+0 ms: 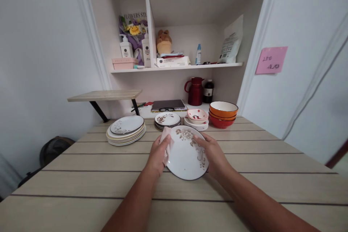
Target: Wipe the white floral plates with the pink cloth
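A white plate with a brown floral pattern and dark rim is held up, tilted, over the table. My left hand is closed on its left edge, with a pale pink cloth pinched between the fingers and the plate. Gripping the upper right edge is my right hand, its thumb on the pattern. Just behind stand a stack of small dark-rimmed plates and a stack of small white dishes topped by a pink patterned bowl.
A stack of larger plates stands at left, near a raised wooden shelf. Orange and red bowls are stacked at right. Behind are a red jug, a dark bottle, and glasses by a dark folder.
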The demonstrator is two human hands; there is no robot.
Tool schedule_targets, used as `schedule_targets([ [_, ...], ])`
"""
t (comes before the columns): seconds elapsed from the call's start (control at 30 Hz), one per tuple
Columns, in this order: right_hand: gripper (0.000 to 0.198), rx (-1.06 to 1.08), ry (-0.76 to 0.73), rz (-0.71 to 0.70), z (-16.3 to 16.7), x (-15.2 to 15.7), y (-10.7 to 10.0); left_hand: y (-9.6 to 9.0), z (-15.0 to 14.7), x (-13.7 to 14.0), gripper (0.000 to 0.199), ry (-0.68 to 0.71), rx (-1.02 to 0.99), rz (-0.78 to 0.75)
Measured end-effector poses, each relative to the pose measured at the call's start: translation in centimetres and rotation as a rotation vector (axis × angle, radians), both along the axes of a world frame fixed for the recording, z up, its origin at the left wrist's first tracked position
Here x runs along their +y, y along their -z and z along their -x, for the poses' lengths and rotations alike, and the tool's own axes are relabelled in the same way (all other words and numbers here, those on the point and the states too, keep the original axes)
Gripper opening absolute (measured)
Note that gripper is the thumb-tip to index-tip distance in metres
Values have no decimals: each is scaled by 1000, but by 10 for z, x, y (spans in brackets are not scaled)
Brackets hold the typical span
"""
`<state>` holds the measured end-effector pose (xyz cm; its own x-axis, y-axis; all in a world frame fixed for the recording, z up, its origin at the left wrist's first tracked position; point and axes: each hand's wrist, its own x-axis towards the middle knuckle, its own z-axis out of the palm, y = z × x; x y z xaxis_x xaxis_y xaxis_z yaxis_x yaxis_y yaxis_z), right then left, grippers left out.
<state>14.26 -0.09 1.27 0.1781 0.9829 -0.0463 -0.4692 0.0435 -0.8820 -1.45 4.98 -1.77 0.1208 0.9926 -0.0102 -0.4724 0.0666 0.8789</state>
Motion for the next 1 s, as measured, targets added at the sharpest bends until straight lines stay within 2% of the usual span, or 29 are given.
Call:
schedule_targets([
  [0.3,42,44,52,-4,0,0,-1,5,-6,2,51,-58,-56,27],
  [0.47,41,83,147,-16,-3,4,-3,6,-17,-5,49,-77,-126,53],
  [0.73,37,188,233,-44,-4,11,7,2,-33,-17,44,-87,-204,97],
  [0.87,39,236,239,-51,1,11,11,0,-33,-19,45,-81,-241,102],
  [1.0,39,299,184,-17,3,12,11,0,-27,-16,47,-61,-241,100],
])
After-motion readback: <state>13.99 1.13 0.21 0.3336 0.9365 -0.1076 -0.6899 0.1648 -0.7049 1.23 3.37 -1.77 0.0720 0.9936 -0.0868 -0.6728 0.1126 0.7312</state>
